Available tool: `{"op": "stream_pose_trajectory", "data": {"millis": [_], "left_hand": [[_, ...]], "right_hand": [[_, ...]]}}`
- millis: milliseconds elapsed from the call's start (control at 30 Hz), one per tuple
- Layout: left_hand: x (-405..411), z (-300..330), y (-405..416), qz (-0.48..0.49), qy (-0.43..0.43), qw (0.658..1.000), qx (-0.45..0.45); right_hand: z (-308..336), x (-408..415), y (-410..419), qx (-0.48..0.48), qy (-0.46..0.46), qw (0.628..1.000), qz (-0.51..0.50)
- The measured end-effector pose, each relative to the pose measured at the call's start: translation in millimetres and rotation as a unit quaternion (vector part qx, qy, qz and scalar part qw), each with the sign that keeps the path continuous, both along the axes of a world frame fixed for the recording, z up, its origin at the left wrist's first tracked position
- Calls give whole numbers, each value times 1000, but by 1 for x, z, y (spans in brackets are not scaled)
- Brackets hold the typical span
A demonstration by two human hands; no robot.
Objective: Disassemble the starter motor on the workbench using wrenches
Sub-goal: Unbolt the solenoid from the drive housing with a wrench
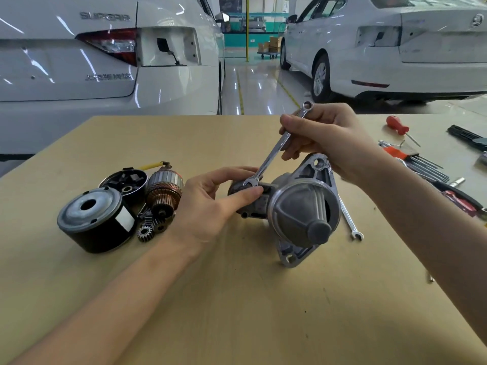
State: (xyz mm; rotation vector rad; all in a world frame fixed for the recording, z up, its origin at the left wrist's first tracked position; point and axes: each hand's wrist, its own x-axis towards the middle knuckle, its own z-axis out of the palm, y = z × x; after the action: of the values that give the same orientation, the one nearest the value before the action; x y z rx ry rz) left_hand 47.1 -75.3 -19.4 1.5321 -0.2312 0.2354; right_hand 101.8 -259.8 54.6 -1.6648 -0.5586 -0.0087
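Starter motor (295,206) steadied by left hand (210,206), wrench (276,146) gripped by right hand (324,138).

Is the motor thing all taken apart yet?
Partly. The black round casing, copper-wound armature and small dark gears already lie apart. Now the right hand turns a silver wrench on the grey nose housing, steadied by the left hand. That piece remains.

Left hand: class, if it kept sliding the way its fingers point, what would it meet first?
The left hand points right, already pinching the dark solenoid end. Next in line would probably be the grey starter housing, though depth is uncertain.
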Motion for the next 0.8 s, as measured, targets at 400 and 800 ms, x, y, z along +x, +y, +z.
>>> {"op": "stream_pose_trajectory", "data": {"millis": [400,800], "left_hand": [[3,-9,9,-64,-16,996,56],[1,-10,6,-23,164,984,73]], "right_hand": [[15,0,1,-10,52,997,61],[53,13,62,-366,-83,918,128]]}}
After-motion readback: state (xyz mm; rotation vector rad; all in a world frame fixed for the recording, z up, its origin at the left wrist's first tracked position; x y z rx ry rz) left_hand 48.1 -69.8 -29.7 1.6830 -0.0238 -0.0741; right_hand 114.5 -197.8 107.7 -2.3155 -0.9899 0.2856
